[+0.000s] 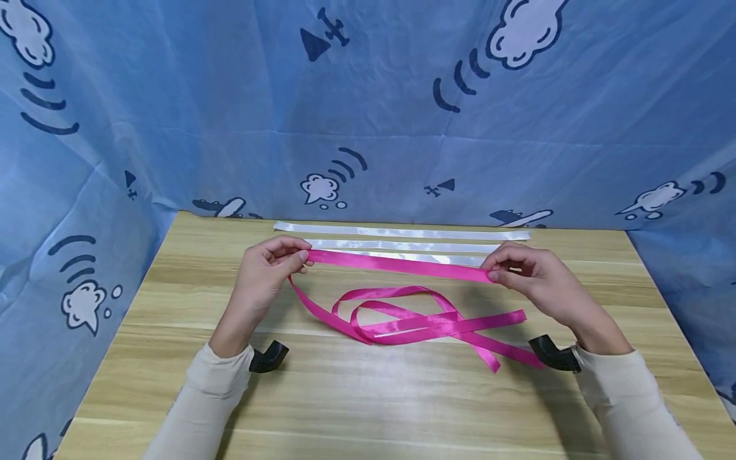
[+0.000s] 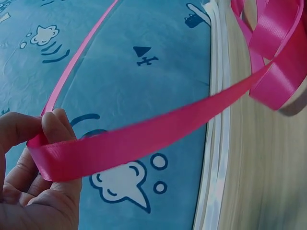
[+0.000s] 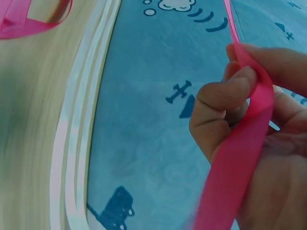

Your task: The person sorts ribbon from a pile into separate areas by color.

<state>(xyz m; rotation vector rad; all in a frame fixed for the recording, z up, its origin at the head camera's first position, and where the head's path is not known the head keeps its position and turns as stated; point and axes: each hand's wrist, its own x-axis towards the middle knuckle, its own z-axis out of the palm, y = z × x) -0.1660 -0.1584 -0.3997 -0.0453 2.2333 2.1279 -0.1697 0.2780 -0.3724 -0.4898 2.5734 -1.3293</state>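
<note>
Both forearms (image 1: 195, 409) reach forward, left hand (image 1: 269, 267) and right hand (image 1: 528, 273) well apart, each pinching with thumb and fingers.

Pink satin ribbon (image 1: 397, 263) | glossy | one stretch taut, raised, slightly slanted | rest loosely looped on table (image 1: 368, 409)

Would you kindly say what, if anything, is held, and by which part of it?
The left hand and right hand pinch a pink ribbon partway along, a straight stretch between them.
</note>
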